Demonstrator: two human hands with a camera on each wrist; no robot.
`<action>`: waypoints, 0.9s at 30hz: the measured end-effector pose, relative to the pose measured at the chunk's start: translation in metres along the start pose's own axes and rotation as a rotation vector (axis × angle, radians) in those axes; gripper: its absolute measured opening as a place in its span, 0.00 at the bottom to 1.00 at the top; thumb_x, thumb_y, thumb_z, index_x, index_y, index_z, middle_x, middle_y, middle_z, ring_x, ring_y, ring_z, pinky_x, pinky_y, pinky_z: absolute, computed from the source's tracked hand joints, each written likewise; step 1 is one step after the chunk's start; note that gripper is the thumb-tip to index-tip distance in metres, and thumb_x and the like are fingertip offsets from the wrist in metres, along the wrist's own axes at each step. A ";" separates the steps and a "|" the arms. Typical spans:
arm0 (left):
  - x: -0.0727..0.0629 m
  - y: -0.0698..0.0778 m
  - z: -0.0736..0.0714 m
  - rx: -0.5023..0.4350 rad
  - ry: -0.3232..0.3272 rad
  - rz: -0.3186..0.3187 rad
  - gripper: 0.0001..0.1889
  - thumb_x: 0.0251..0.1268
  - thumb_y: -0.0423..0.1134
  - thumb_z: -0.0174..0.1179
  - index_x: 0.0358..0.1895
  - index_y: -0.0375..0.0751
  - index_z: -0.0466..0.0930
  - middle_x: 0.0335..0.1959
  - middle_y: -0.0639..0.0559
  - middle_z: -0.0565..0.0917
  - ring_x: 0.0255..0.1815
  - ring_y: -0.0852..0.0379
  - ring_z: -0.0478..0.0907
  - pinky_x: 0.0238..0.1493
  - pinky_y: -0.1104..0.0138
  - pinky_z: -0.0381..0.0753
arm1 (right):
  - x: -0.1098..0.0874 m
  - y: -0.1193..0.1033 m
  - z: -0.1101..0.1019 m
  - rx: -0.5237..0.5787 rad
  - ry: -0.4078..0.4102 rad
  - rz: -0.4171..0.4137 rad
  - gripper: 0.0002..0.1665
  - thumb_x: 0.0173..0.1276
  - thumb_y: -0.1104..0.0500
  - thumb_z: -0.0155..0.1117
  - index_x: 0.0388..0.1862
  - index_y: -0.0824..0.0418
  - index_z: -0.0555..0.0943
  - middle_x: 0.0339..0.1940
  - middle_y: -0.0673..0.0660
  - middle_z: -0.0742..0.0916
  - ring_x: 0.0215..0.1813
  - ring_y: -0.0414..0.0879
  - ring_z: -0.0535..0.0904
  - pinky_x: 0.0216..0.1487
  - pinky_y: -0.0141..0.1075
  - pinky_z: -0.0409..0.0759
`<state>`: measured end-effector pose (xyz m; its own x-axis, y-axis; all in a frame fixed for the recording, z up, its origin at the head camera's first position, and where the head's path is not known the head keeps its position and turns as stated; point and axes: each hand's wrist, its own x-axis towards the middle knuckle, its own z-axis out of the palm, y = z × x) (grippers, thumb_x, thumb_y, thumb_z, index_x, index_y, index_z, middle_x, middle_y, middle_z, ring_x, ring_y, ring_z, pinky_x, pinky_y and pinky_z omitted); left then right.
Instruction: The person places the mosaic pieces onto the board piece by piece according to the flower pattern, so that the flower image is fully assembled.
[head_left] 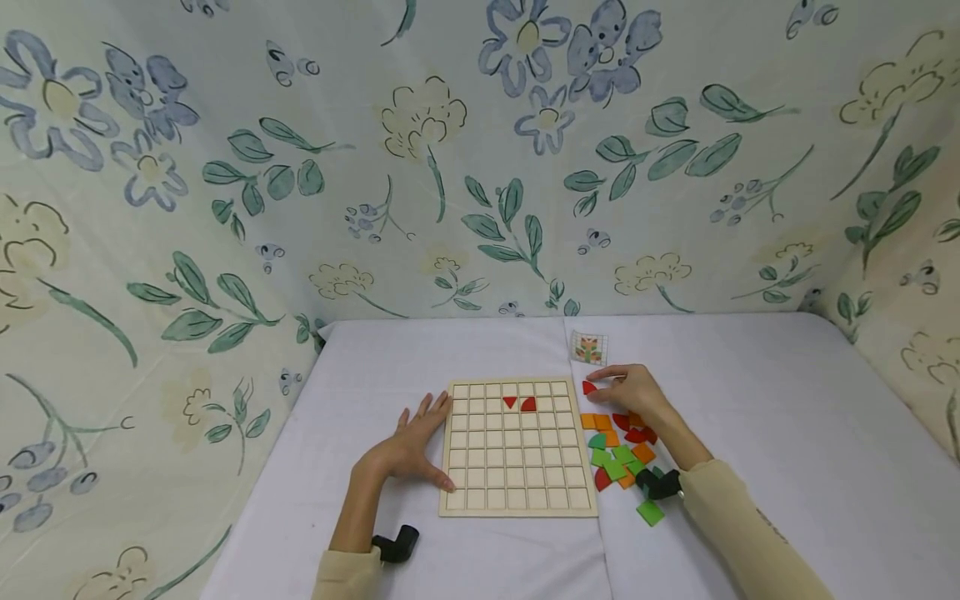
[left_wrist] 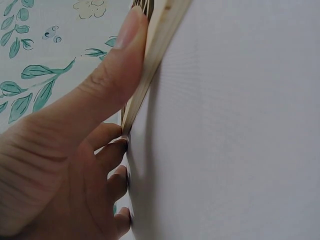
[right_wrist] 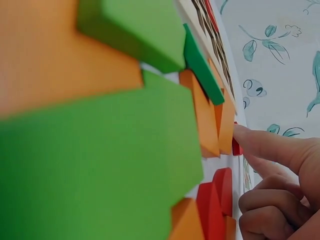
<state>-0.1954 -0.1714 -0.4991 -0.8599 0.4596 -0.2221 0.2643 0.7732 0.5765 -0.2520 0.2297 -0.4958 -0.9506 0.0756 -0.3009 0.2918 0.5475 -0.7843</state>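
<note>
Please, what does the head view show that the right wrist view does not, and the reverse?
Only the head view: the left hand touching the left edge of the wooden board, and the beige sleeves.
Only the right wrist view: a green piece so close that its thickness shows.
Both: the right hand with a red piece at its fingertips, the board, orange pieces and floral cloth.

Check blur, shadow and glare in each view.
Head: even light, wooden grid board readable, no strong glare. Left wrist: soft shadow on the white tablecloth along the board's edge. Right wrist: nearest green tile and orange tile out of focus, farther red tiles crisper.
</note>
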 end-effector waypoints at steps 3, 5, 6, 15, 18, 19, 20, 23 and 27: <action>0.000 0.000 0.000 0.005 -0.009 -0.008 0.74 0.33 0.53 0.87 0.85 0.40 0.45 0.88 0.47 0.43 0.89 0.42 0.33 0.86 0.39 0.32 | 0.001 0.000 -0.001 0.022 -0.012 -0.014 0.25 0.62 0.56 0.78 0.56 0.63 0.87 0.19 0.51 0.69 0.23 0.46 0.65 0.22 0.32 0.60; 0.000 0.001 0.000 0.001 -0.007 -0.007 0.75 0.32 0.52 0.87 0.85 0.39 0.45 0.88 0.47 0.43 0.89 0.41 0.33 0.86 0.38 0.32 | 0.001 0.001 -0.001 0.028 -0.017 -0.022 0.24 0.62 0.56 0.78 0.56 0.64 0.87 0.17 0.50 0.68 0.21 0.45 0.64 0.21 0.32 0.59; 0.000 0.000 0.000 -0.001 -0.005 -0.005 0.74 0.32 0.52 0.87 0.85 0.39 0.45 0.88 0.46 0.44 0.89 0.41 0.33 0.86 0.38 0.32 | 0.001 0.001 -0.001 0.032 -0.017 -0.025 0.24 0.62 0.57 0.78 0.56 0.64 0.87 0.17 0.50 0.68 0.21 0.45 0.64 0.21 0.32 0.59; 0.000 0.002 -0.002 0.008 -0.003 -0.012 0.74 0.33 0.52 0.87 0.85 0.40 0.45 0.88 0.47 0.44 0.89 0.41 0.33 0.86 0.39 0.32 | 0.001 0.000 0.001 0.022 0.007 -0.017 0.23 0.62 0.57 0.78 0.55 0.64 0.87 0.17 0.50 0.68 0.22 0.45 0.64 0.22 0.32 0.58; 0.000 0.002 -0.001 0.008 -0.002 -0.015 0.74 0.33 0.52 0.87 0.85 0.40 0.45 0.88 0.47 0.44 0.89 0.41 0.33 0.86 0.39 0.31 | 0.001 -0.001 0.002 0.000 0.016 -0.022 0.23 0.62 0.58 0.78 0.54 0.65 0.87 0.17 0.50 0.68 0.22 0.45 0.64 0.22 0.32 0.59; 0.000 0.002 -0.001 0.006 -0.001 -0.014 0.74 0.33 0.52 0.87 0.85 0.40 0.45 0.88 0.46 0.44 0.89 0.41 0.33 0.86 0.39 0.31 | 0.001 -0.001 0.003 -0.008 0.017 -0.027 0.22 0.62 0.58 0.78 0.54 0.66 0.87 0.17 0.50 0.68 0.22 0.45 0.65 0.22 0.32 0.60; 0.000 0.002 -0.001 0.004 0.000 -0.014 0.74 0.33 0.52 0.87 0.85 0.39 0.45 0.88 0.46 0.44 0.89 0.41 0.33 0.86 0.39 0.31 | 0.000 -0.001 0.003 -0.017 0.018 -0.033 0.22 0.62 0.58 0.78 0.53 0.66 0.87 0.17 0.50 0.69 0.22 0.45 0.65 0.22 0.32 0.60; 0.000 0.002 -0.001 0.006 -0.006 -0.014 0.74 0.34 0.52 0.87 0.85 0.40 0.45 0.88 0.47 0.44 0.89 0.41 0.32 0.86 0.39 0.31 | 0.000 -0.002 0.003 -0.032 0.022 -0.048 0.21 0.63 0.58 0.78 0.52 0.67 0.87 0.17 0.50 0.69 0.22 0.45 0.66 0.22 0.31 0.61; 0.000 0.002 -0.001 0.007 -0.009 -0.010 0.74 0.34 0.52 0.87 0.85 0.40 0.45 0.88 0.47 0.43 0.89 0.41 0.32 0.86 0.39 0.31 | -0.001 -0.002 0.004 -0.025 0.023 -0.061 0.21 0.63 0.57 0.77 0.52 0.67 0.88 0.16 0.50 0.69 0.21 0.44 0.65 0.21 0.31 0.60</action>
<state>-0.1953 -0.1703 -0.4975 -0.8587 0.4554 -0.2350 0.2587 0.7811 0.5683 -0.2514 0.2253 -0.4959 -0.9688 0.0608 -0.2404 0.2311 0.5722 -0.7868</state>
